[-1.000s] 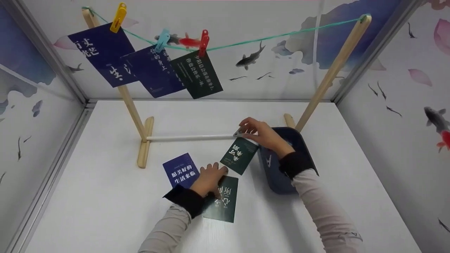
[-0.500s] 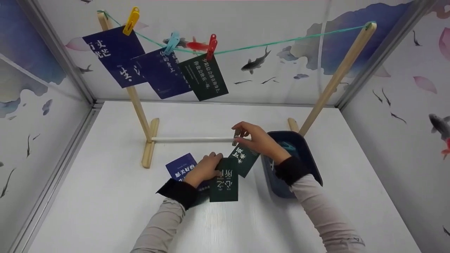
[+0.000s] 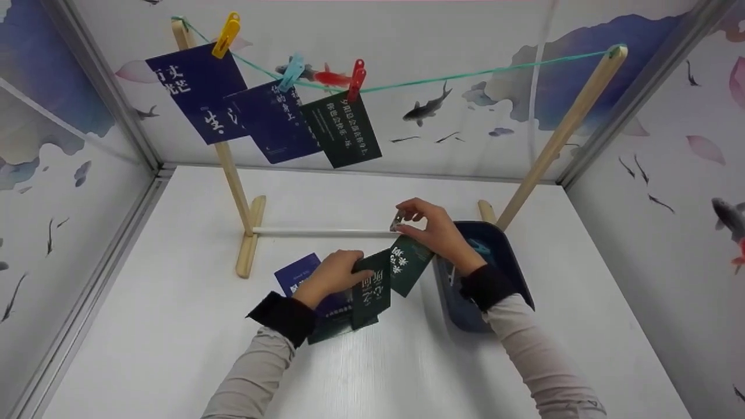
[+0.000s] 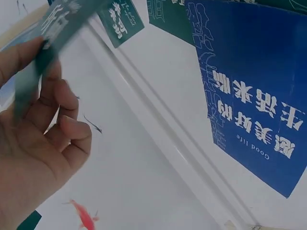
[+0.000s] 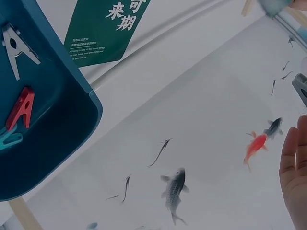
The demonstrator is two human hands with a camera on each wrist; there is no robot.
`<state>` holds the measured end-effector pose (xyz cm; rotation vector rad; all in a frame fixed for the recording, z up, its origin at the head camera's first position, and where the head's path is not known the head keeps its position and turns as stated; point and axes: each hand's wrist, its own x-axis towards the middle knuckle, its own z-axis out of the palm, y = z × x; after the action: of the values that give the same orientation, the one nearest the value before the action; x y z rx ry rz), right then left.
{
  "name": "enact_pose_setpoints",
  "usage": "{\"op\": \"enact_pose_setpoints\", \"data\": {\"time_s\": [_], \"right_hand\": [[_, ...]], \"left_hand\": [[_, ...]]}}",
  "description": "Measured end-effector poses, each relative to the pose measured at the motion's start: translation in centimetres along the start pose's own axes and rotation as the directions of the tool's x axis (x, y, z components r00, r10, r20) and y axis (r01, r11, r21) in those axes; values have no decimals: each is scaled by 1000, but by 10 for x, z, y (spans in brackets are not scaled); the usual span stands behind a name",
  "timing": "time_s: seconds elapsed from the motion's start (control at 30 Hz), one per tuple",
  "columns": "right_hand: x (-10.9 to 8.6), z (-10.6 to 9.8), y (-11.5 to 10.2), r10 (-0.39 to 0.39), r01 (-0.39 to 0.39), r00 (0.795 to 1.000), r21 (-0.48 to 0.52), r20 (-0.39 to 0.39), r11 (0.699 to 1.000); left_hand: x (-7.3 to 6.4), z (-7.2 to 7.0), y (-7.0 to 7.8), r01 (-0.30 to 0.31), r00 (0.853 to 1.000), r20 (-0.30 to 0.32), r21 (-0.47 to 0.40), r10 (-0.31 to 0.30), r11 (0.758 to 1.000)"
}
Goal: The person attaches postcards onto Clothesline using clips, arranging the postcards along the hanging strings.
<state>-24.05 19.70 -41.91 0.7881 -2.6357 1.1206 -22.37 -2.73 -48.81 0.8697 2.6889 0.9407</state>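
My left hand pinches a dark green card with white lettering between thumb and fingers, raised above the table. In the left wrist view the same card is blurred and seen almost edge-on. My right hand holds a grey clothespin at its fingertips, just above another green card that lies on the table. Below my left hand lie a blue card, partly covered by the hand, and further overlapping cards.
Under my right wrist stands a dark blue bin holding several clothespins, among them a red one. A green line hangs between wooden posts, with three cards clipped at its left part. A white rod joins the posts' feet.
My left hand has lifted the green card off the table and brought it up beside the right hand, uncovering other cards. The right hand has stayed near its place, its clothespin tilted differently.
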Motion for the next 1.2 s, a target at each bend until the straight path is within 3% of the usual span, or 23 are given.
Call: {"op": "enact_pose_setpoints", "data": {"time_s": [0.23, 0.33, 0.43, 0.57, 0.67, 0.73, 0.83, 0.97, 1.07, 1.2], "right_hand": [[-2, 2, 3, 23, -24, 998, -4, -60, 1000], [-3, 2, 4, 17, -17, 996, 7, -88, 1000], [-4, 1, 5, 10, -8, 993, 18, -114, 1000], [-5, 0, 7, 3, -2, 992, 9, -123, 1000], [-6, -1, 8, -10, 8, 993, -19, -121, 1000], [-6, -1, 9, -10, 6, 992, -32, -129, 999], [-6, -4, 8, 1, -5, 988, -24, -155, 1000], [-5, -7, 7, 25, -25, 983, -2, -179, 1000], [-4, -11, 6, 21, -20, 982, 7, -185, 1000], [1, -20, 3, -12, 15, 976, 11, -217, 1000]], "left_hand": [[-7, 4, 1, -22, 998, -68, -99, 15, 995], [-11, 3, -1, -7, 1000, -5, -105, 6, 994], [-16, 1, -1, -12, 996, 86, -43, 16, 999], [-23, 1, -2, -84, 988, 136, 96, 70, 992], [-26, 2, -4, -129, 979, 177, 127, 106, 983], [-26, 4, -5, -116, 968, 235, 93, 91, 989], [-27, 6, -5, -49, 939, 343, 58, 26, 997], [-30, 11, -4, 32, 899, 433, 93, -69, 995], [-31, 12, -5, 68, 901, 424, 78, -94, 995], [-23, 8, -10, 10, 949, 316, -22, -3, 1000]]}}
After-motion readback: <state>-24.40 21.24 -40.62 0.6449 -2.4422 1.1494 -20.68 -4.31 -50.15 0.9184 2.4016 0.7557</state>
